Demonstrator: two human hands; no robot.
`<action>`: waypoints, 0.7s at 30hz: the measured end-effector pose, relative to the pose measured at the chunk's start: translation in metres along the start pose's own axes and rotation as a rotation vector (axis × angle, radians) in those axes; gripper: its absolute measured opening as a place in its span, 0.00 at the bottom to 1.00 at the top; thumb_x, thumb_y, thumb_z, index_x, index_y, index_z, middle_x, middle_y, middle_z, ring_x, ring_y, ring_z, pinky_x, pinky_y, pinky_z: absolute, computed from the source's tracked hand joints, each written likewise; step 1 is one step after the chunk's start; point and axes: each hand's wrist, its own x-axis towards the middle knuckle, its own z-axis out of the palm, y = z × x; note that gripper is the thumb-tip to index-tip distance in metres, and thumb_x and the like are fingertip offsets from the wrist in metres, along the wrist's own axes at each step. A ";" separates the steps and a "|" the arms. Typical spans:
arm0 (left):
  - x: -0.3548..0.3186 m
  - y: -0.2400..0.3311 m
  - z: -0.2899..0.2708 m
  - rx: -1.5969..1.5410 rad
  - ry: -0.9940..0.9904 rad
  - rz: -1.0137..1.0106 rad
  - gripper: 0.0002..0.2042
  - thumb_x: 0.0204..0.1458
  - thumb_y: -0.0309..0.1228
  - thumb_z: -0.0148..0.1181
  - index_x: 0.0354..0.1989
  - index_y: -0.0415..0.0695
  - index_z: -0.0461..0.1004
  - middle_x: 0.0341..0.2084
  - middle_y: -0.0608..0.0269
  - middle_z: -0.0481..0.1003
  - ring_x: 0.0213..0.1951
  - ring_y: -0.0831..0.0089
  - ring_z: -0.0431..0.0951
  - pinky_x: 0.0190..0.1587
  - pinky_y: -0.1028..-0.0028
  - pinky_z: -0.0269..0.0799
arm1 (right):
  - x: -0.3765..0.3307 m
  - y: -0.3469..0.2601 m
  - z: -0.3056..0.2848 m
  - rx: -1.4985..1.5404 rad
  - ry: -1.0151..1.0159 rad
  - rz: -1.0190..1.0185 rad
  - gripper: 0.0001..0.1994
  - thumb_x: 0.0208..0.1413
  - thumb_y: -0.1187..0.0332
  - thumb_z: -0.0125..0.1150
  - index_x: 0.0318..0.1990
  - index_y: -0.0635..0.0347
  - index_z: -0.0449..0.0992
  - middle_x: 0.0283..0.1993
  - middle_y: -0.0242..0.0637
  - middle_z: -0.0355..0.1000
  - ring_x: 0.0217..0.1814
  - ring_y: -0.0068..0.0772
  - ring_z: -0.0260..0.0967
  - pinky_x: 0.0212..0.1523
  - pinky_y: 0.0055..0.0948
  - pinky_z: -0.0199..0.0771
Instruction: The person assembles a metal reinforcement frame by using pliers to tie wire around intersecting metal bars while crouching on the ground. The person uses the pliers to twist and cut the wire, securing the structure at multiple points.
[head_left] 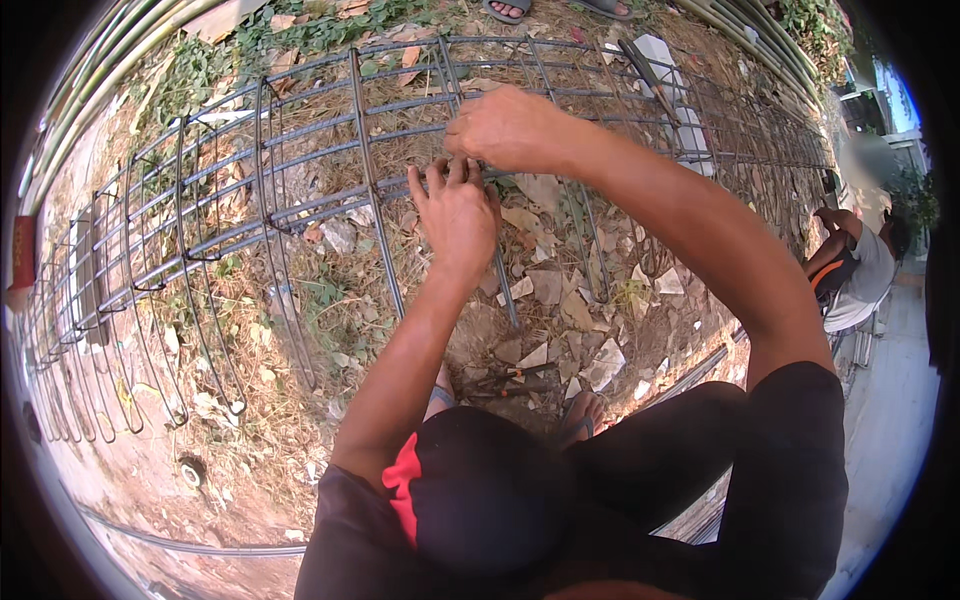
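Note:
A long cage of steel rebar (364, 130) stretches across in front of me, with lengthwise ribbed bars crossed by thin bent stirrups. My left hand (460, 220) has its fingers curled over a lengthwise bar near the middle of the cage. Just above it, my right hand (512, 128) is closed, back of the hand up, by a crossing of a stirrup and a bar. Its fingertips face the left hand's fingers, and whatever they pinch is hidden. Below my hands, the stirrup's legs (505, 285) run down toward the ground.
White blocks (660, 65) lie under the cage at the right. Broken tile pieces (604, 365), dry leaves and straw cover the ground. Bamboo poles (110, 70) lie along the far side. Another person (860, 265) sits at the right; sandalled feet (507, 9) show at the top.

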 end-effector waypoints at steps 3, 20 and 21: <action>0.002 0.001 0.001 0.012 -0.023 0.016 0.19 0.53 0.32 0.64 0.53 0.38 0.79 0.56 0.54 0.77 0.61 0.52 0.70 0.71 0.40 0.52 | 0.000 -0.002 -0.002 0.037 0.041 -0.030 0.10 0.52 0.69 0.60 0.41 0.55 0.82 0.39 0.35 0.80 0.46 0.42 0.80 0.40 0.43 0.81; 0.000 -0.003 -0.003 -0.027 -0.003 0.038 0.19 0.54 0.33 0.64 0.53 0.36 0.80 0.56 0.53 0.77 0.62 0.52 0.70 0.70 0.40 0.52 | -0.002 0.007 0.004 -0.040 -0.121 0.404 0.07 0.54 0.67 0.63 0.35 0.59 0.83 0.35 0.44 0.81 0.41 0.48 0.81 0.38 0.48 0.80; 0.000 -0.003 -0.004 -0.029 -0.004 0.033 0.19 0.54 0.33 0.64 0.53 0.36 0.80 0.56 0.53 0.77 0.62 0.52 0.70 0.70 0.40 0.52 | -0.008 0.005 0.005 0.026 -0.189 0.357 0.07 0.54 0.67 0.63 0.34 0.60 0.83 0.34 0.44 0.82 0.40 0.48 0.82 0.38 0.47 0.80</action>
